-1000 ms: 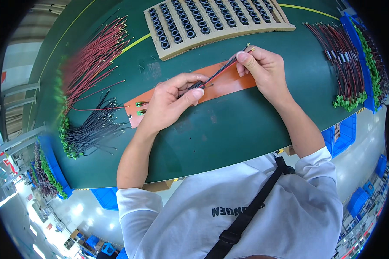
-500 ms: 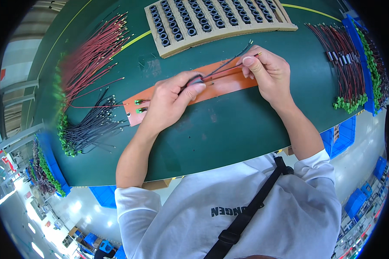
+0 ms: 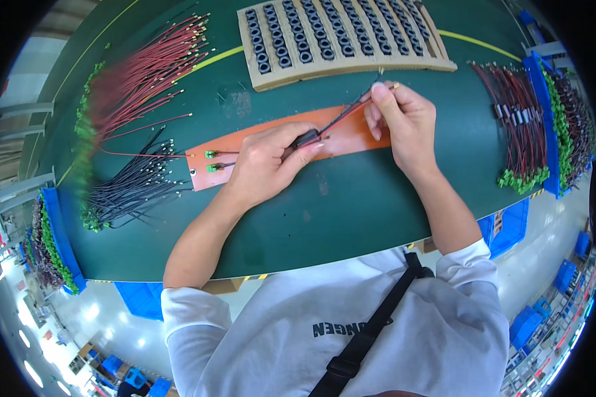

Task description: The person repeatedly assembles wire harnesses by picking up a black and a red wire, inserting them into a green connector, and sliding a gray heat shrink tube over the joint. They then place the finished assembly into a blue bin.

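My left hand [image 3: 261, 162] is closed around a black ferrite ring [image 3: 306, 137] above the orange board [image 3: 215, 142]. A red wire and a black wire [image 3: 352, 111] run from the ring toward my right hand [image 3: 407, 122]. Its thumb and forefinger pinch the wires near their tips; whether both are gripped is hard to tell. Two green connectors [image 3: 210, 154] lie at the board's left end, their leads passing under my left hand. My palm and fingers hide part of the ring.
A beige tray [image 3: 351, 66] with rows of black rings stands at the back. Red wires [image 3: 155, 76] and black wires [image 3: 136, 175] with green connectors lie left. Wires with rings on them [image 3: 520, 116] lie right, beside a blue bin [image 3: 544, 119].
The two wires, spread apart before, now run close together. More of the ring shows at my left fingertips. My right hand sits slightly lower and nearer the left one.
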Tool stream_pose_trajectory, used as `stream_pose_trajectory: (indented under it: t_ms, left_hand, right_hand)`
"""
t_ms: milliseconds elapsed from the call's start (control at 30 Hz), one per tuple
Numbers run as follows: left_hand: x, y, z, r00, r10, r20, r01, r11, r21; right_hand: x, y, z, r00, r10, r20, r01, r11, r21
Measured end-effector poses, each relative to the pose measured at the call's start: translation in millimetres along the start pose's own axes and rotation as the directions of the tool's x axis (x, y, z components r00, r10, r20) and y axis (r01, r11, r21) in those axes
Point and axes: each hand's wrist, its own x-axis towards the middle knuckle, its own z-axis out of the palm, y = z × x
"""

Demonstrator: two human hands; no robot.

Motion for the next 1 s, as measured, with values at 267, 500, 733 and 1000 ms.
stream_pose_trajectory:
  t_ms: [267,500,733,1000]
  left_hand:
    - [0,5,-1,0.997,-0.071,0.039,0.075,0.991,-0.111]
    - [2,-6,-12,0.996,0.032,0.087,-0.013,0.979,-0.205]
    - [8,-1,-15,0.976,-0.175,0.126,0.205,0.936,-0.286]
    - [7,16,-32,0.953,-0.280,0.115,0.289,0.954,-0.074]
  right_hand:
    - [-7,-8,2,0.981,0.132,0.140,-0.137,0.990,0.026]
    - [-2,-10,0,0.951,0.233,0.201,-0.277,0.932,0.231]
    - [-3,-8,-1,0.965,0.190,0.179,-0.226,0.951,0.211]
    - [-5,-6,-2,0.981,-0.023,0.192,-0.003,0.991,0.131]
